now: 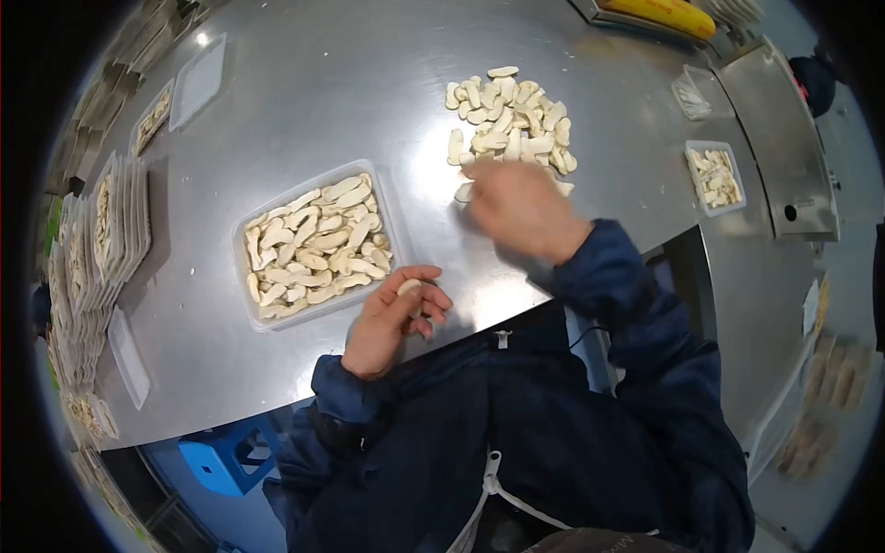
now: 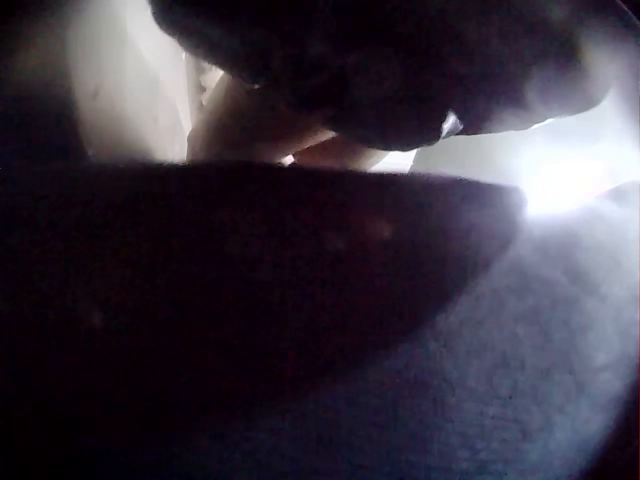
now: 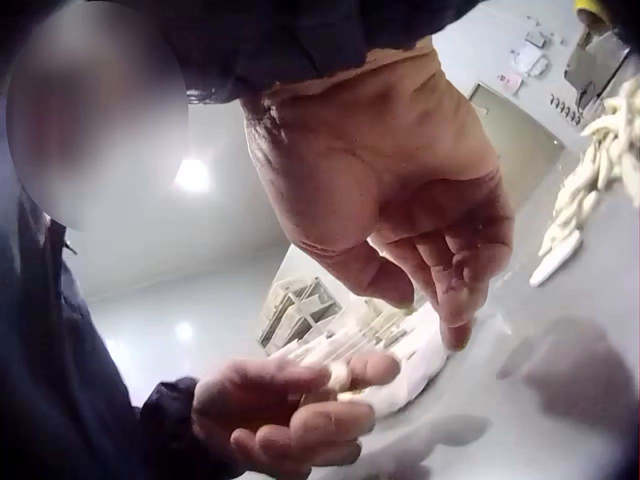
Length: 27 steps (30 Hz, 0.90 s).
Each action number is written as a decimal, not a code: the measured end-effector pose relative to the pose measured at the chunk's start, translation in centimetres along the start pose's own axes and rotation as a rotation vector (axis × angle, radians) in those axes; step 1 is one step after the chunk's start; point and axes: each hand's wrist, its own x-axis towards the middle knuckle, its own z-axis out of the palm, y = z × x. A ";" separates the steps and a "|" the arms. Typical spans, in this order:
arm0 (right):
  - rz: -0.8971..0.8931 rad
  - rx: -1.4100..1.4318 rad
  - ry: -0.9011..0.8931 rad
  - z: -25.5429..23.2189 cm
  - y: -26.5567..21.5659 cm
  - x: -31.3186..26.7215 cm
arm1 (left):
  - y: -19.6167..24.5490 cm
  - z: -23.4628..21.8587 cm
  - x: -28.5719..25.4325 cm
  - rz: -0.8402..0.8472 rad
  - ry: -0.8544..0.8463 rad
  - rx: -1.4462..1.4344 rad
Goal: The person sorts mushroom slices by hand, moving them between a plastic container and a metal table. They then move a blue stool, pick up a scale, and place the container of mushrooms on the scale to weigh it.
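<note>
My left hand (image 1: 380, 324) holds a pale mushroom slice (image 1: 409, 288) between thumb and fingers, close to the near right corner of a clear plastic box (image 1: 391, 217). Rows of mushroom slices (image 1: 309, 244) fill that box. My right hand (image 1: 527, 210), slightly blurred, is over the near edge of a loose pile of mushroom slices (image 1: 502, 115). From the right wrist, its fingers (image 3: 455, 290) hang down loosely bent, and nothing shows between them. Also in that view, the slice (image 3: 338, 376) sits at the left thumb. Dark sleeve fills most of the left wrist view.
Stacked trays of slices (image 1: 111, 221) line the left side of the steel table (image 1: 304, 101). A smaller box of slices (image 1: 690, 175) stands at the right, near a metal unit (image 1: 779, 138). A yellow roll (image 1: 659, 14) lies at the back. Below the table is a blue stool (image 1: 217, 461).
</note>
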 end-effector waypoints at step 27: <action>0.098 0.021 0.465 -6.3 6.7 -4.6 | 2.4 4.3 3.7 0.116 0.002 -0.035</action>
